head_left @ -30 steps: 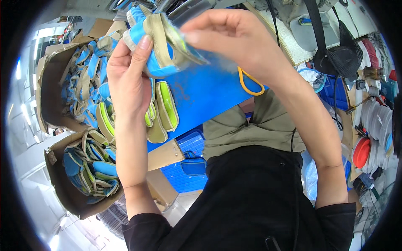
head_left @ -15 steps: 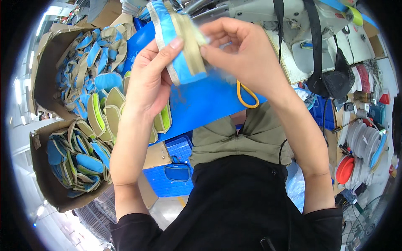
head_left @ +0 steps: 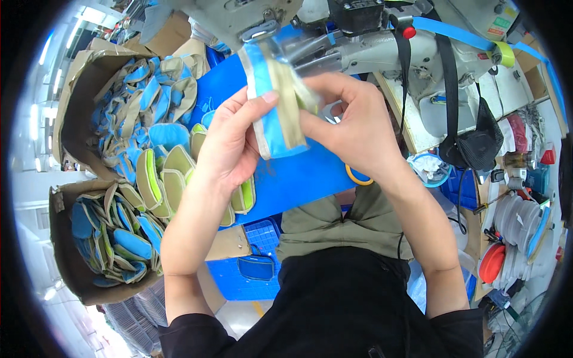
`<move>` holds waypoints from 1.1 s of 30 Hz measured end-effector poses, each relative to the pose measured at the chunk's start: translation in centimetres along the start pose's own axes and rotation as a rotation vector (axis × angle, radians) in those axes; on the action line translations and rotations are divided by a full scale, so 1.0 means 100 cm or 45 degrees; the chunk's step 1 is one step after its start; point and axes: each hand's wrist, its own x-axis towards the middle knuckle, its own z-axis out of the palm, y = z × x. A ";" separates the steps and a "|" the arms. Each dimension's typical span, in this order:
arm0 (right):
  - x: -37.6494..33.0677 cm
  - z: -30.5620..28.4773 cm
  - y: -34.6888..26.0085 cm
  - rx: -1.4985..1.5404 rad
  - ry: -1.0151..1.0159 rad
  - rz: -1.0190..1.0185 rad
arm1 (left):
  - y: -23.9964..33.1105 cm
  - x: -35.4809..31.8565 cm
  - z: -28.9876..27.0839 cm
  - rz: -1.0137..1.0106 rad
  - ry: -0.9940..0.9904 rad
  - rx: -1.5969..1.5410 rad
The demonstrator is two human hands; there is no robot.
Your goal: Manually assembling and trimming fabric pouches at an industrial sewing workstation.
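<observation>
My left hand (head_left: 239, 131) grips a curved strip of sewn fabric (head_left: 276, 128), blue with khaki and a pale grey edge band, its thumb pressed on the blue face. The strip is raised above the blue tabletop (head_left: 298, 185), below the sewing machine head (head_left: 250, 18). From the right, my right hand (head_left: 352, 116) pinches the khaki side with thumb and forefinger; motion blurs the fingertips and the strip's edge there. Below that hand a yellow loop-shaped handle (head_left: 358, 176) lies on the tabletop, partly hidden.
Left of the table, one carton (head_left: 74, 113) holds blue and khaki strips; a lower carton (head_left: 62, 244) holds flat padded pieces. More lime-lined khaki pieces (head_left: 174, 185) lie along the table's left edge. A second machine (head_left: 394, 56) with hanging black straps (head_left: 449, 77) stands at right.
The view has shifted, showing more of the machine at the top. Both hands still hold the fabric strip, which sits lower in the picture and further right.
</observation>
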 end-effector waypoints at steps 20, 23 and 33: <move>-0.004 0.018 0.026 0.152 0.120 0.058 | 0.009 0.021 0.001 -0.173 0.059 -0.052; 0.004 0.026 0.031 0.208 0.133 0.091 | 0.015 0.029 -0.004 -0.183 0.052 -0.039; 0.010 0.031 0.028 0.168 0.165 0.122 | 0.016 0.040 -0.013 -0.124 0.008 -0.028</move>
